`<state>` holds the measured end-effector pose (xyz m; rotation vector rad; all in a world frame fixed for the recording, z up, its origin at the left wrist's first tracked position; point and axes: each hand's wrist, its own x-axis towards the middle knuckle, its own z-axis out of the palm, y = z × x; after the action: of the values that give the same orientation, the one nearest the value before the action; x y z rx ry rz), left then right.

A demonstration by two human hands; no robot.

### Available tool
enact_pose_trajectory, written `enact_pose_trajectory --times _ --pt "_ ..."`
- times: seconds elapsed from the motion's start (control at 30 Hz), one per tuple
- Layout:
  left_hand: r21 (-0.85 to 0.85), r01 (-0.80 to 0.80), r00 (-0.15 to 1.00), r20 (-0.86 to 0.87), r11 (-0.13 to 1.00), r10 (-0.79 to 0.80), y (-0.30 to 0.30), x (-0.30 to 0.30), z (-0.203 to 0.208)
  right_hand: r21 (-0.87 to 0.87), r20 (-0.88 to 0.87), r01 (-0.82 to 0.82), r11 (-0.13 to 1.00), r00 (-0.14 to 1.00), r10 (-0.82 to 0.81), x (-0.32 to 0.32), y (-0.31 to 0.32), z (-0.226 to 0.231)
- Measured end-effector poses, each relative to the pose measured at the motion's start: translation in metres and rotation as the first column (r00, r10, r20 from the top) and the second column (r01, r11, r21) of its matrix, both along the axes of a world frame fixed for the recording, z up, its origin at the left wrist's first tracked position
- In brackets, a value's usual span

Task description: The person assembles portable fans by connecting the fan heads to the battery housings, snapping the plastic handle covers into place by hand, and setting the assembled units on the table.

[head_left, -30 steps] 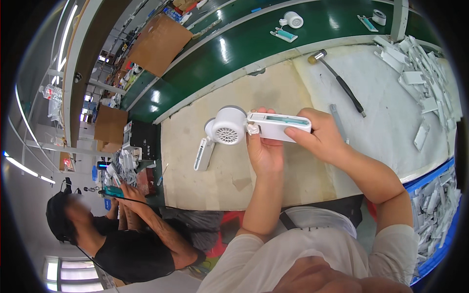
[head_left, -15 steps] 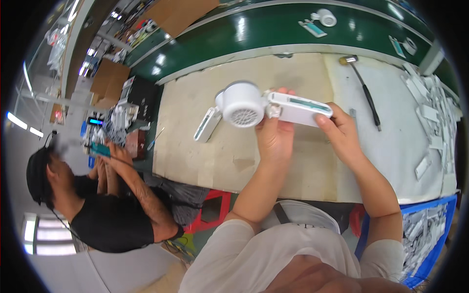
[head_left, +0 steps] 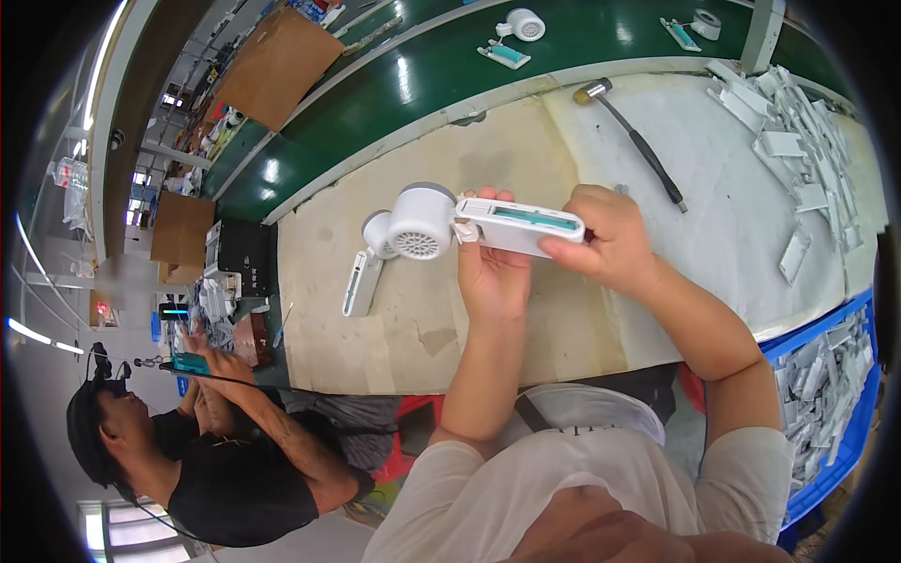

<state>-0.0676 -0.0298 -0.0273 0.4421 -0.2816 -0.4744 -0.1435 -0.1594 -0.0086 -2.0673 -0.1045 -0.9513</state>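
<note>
A white handheld fan (head_left: 422, 221) with a round grille head is held above the bench. Its handle (head_left: 522, 227) points to the right, and a long slot in it shows a teal strip inside. My left hand (head_left: 496, 274) is closed around the handle near the hinge, with fingertips showing behind it. At the handle's far end my right hand (head_left: 612, 236) grips with the thumb on the near face; its other fingers are partly hidden. A second white fan lies on the bench behind the held one, its slotted handle (head_left: 359, 283) showing and its head partly covered.
A mallet (head_left: 638, 141) lies on the right of the bench (head_left: 394, 347), beside a heap of white plastic strips (head_left: 788, 150). A blue bin (head_left: 784, 511) holds more strips. Fans with teal parts (head_left: 522, 26) sit on the green conveyor (head_left: 375, 103). A co-worker (head_left: 235, 479) works at left.
The whole view has turned toward the right, so bench items appear further left. My right hand has curled more closely around the handle's end. Both hands still hold the fan.
</note>
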Motion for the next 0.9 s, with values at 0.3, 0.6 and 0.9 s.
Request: enact_pose_trajectory --times 0.3,0.6,0.9 --pt "-0.126 0.062 0.989 0.140 0.990 -0.044 0.017 0.016 0.008 0.295 -0.204 -0.199 0.935 0.943 0.265 -0.010 0.017 0.002" --pt "-0.060 0.005 0.947 0.321 0.998 0.014 0.022 0.010 0.017 0.636 -0.197 -0.275 0.721 0.845 0.497 -0.018 0.019 0.018" --pt "0.069 -0.037 0.999 -0.026 0.997 0.038 0.007 0.002 0.001 0.063 -0.157 -0.034 0.997 0.987 0.043 -0.004 0.011 0.000"
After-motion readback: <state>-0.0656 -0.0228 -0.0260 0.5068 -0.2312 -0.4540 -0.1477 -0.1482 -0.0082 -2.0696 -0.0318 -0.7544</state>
